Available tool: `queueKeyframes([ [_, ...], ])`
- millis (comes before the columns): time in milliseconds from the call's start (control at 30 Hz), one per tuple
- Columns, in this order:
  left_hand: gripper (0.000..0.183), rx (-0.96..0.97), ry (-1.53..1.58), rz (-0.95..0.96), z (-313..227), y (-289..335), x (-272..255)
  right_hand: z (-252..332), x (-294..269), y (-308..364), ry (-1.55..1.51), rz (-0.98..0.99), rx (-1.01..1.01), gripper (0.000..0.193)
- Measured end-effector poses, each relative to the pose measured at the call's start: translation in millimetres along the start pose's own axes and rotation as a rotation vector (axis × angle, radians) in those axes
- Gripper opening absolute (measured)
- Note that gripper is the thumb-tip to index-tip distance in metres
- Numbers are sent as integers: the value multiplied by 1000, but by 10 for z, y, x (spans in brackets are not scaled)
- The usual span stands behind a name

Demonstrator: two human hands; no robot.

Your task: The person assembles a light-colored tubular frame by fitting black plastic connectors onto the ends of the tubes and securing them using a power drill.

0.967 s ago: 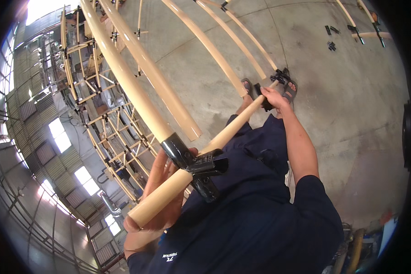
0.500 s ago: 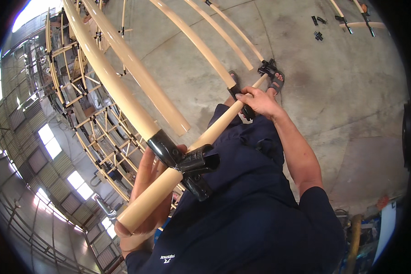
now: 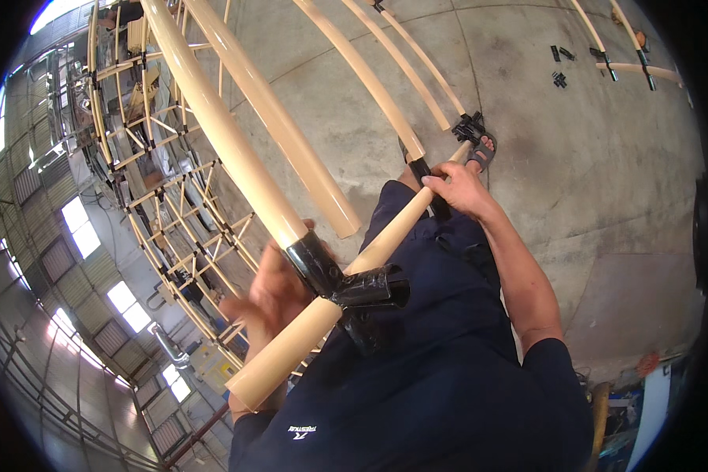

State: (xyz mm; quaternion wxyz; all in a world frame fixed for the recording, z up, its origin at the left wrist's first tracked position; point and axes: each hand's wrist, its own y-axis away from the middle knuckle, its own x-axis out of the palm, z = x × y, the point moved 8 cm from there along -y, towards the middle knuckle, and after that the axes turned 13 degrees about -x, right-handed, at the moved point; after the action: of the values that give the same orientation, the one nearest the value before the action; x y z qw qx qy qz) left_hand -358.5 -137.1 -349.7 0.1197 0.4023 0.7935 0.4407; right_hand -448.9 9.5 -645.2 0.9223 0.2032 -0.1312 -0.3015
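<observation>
Pipe (image 3: 393, 233) in right hand (image 3: 460, 189), beside left (image 3: 279, 285)

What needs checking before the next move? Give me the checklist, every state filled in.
1. Right hand on the bar: ok, gripping beside the middle joint.
2. Left hand holding: cannot tell; it is blurred, partly behind the near joint.
3. Long pipe in the near joint: ok, though the depth is hidden.
4. Second pipe in a joint: not ok; its near end is bare.
5. Near joint tight: cannot tell.
6. Foot clear of the far joint: cannot tell; they overlap in this view.
</observation>
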Motion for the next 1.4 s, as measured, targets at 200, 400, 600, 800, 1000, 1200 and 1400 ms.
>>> queueKeyframes([
  [200, 97, 196, -267, 64, -146, -109, 206, 183, -63, 80, -60, -25, -39, 48],
  [400, 78, 47, -324, -24, -187, 18, 367, -85, 50, -20, -226, 139, -62, 41],
  [600, 58, 57, -285, 40, -225, 1, 412, 52, 54, -68, -214, 274, -81, 38],
  [800, 58, 50, -299, 29, -206, 18, 423, 323, 29, 38, -187, 43, -142, 37],
  [1000, 59, 42, -281, 25, -211, 27, 376, 584, -43, 102, 90, 46, -179, 40],
  [1200, 61, 61, -264, -3, -236, 34, 403, 544, 119, -112, 126, 302, -234, 44],
  [1400, 62, 59, -394, 16, -168, -40, 419, 277, 251, 21, -259, 123, 70, 42],
])
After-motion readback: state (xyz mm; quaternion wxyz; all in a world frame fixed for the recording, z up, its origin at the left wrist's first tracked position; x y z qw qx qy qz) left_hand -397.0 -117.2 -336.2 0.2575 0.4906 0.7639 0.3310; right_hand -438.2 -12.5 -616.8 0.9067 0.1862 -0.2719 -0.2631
